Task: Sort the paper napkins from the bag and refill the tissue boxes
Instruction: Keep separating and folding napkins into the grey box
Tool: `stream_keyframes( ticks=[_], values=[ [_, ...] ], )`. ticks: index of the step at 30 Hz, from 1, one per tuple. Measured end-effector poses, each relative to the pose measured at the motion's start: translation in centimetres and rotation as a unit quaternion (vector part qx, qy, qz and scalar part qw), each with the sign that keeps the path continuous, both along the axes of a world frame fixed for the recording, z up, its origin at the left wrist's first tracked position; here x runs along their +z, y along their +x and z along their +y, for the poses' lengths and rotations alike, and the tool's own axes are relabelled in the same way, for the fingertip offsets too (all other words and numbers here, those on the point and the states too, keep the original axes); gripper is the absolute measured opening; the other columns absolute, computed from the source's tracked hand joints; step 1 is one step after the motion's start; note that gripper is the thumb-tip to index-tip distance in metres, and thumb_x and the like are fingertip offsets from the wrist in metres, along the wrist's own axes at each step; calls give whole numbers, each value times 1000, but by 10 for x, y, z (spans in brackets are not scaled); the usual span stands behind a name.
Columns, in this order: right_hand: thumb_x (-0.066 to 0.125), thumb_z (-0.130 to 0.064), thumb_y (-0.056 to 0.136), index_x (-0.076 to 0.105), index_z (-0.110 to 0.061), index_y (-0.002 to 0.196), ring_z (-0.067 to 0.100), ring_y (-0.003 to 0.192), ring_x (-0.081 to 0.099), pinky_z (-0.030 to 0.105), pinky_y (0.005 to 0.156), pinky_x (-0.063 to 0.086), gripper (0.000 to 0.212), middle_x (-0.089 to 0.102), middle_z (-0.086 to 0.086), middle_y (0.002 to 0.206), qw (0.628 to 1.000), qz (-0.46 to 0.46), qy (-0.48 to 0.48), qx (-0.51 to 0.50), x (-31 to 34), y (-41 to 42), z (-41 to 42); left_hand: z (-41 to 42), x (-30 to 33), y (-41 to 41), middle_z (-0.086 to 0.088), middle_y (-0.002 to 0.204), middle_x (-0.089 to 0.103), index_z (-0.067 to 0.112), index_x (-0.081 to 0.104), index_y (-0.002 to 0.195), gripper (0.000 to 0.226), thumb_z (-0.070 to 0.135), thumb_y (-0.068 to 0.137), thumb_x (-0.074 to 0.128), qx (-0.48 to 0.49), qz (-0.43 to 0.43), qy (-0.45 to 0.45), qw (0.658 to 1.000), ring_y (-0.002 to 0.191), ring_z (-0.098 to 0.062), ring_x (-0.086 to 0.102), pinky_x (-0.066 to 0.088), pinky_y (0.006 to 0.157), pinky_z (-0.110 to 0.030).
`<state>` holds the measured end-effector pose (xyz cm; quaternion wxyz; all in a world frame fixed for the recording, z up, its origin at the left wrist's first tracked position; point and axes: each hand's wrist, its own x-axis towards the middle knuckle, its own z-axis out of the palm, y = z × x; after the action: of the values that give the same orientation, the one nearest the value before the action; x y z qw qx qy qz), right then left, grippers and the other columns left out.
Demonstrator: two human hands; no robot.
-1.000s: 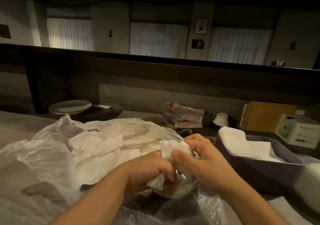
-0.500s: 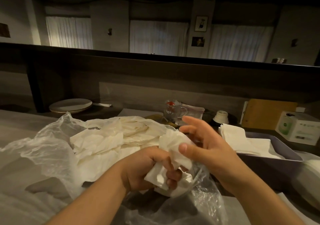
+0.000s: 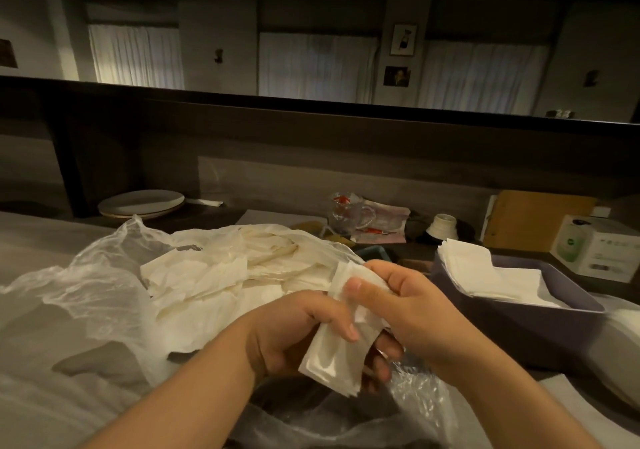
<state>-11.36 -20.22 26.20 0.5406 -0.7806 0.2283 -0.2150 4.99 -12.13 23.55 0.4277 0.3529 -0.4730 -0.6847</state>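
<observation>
I see my two hands close together over the bag [image 3: 86, 296], both holding one small stack of napkins [image 3: 341, 344]. My left hand [image 3: 298, 338] is curled round the low part of the stack, with the thumb on its front. My right hand [image 3: 412, 306] pinches the top of it between thumb and fingers. The stack is up in the air, just above the open mouth of the bag. More napkins lie loose in the bag, in a messy pile [image 3: 221, 275]. To the right sits the box [image 3: 540, 320], near my right hand, with some neat napkins [image 3: 485, 272] in it. I think I am at the sorting step, making this stack straight. Next I think the stack should go into the box, flat on top of the others. That needs a soft grip, so the thin paper does not bend or slip apart.
</observation>
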Motion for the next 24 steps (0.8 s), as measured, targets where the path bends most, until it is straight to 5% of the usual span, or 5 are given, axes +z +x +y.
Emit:
stream_keyframes(
  ticks=[3, 10, 15, 19, 24],
  values=[
    [58, -38, 100, 69, -24, 109, 19, 54, 63, 31, 54, 55, 19, 74, 9, 90, 999, -17, -21, -26, -2, 3, 2, -3, -1, -4, -17, 101, 67, 2, 66, 115, 34, 2, 83, 55, 11, 6, 17, 1000, 90, -28, 67, 54, 87, -41],
    [57, -31, 103, 61, -35, 111, 11, 96, 67, 31, 84, 60, 10, 68, -11, 101, 976, -112, -52, -182, -15, 11, -13, -6, 14, 16, -14, 104, 61, 5, 62, 130, 49, 22, 84, 58, 283, 311, 61, 905, 79, -23, 54, 42, 78, -33],
    [65, -40, 97, 63, -42, 111, 0, 90, 62, 17, 75, 54, 14, 64, -22, 103, 965, 119, -218, -79, -27, 15, -15, -7, 13, 22, -10, 101, 66, 9, 62, 128, 46, 26, 85, 57, 368, 322, 63, 870, 73, -22, 55, 43, 75, -34],
    [77, -54, 82, 45, -47, 141, 6, 128, 47, 30, 107, 48, 68, 37, -19, 146, 918, 294, -267, 23, -30, 13, -22, -8, 11, 21, -10, 100, 68, 11, 66, 126, 44, 28, 85, 59, 381, 295, 69, 874, 71, -21, 55, 43, 72, -32],
    [71, -29, 92, 51, -40, 140, 7, 108, 58, 27, 100, 53, 53, 52, -15, 131, 918, 292, -268, 17, -31, 15, -25, -8, 12, 20, -10, 95, 68, 11, 66, 126, 44, 28, 87, 58, 389, 277, 80, 875, 68, -20, 55, 45, 68, -31]
  ],
)
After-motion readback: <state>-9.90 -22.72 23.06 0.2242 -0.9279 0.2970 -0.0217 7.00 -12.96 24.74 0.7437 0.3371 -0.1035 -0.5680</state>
